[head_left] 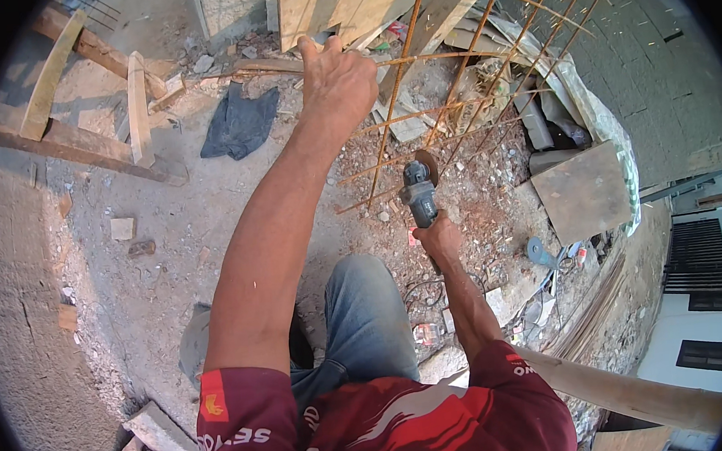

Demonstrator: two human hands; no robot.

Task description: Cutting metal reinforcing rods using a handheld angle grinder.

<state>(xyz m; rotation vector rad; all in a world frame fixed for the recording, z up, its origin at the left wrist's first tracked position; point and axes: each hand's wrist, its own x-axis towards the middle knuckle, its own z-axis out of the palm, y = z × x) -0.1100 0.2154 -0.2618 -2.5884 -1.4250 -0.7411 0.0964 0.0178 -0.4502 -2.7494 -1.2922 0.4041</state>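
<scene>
A grid of rusty steel rebar stands tilted across the upper middle. My left hand is stretched forward with fingers curled around the grid's left part, in front of a plywood board. My right hand grips a dark angle grinder lower down, its round disc beside the lower rebar rods; whether it touches them I cannot tell. Small bright orange specks show near the rods at upper right. My knee, in jeans, is below between my arms.
Timber pieces lie at upper left, beside a dark cloth. Rubble covers the ground. At right are a square board, plastic sheeting, a blue tool, cables and a pole. Concrete blocks sit at lower left.
</scene>
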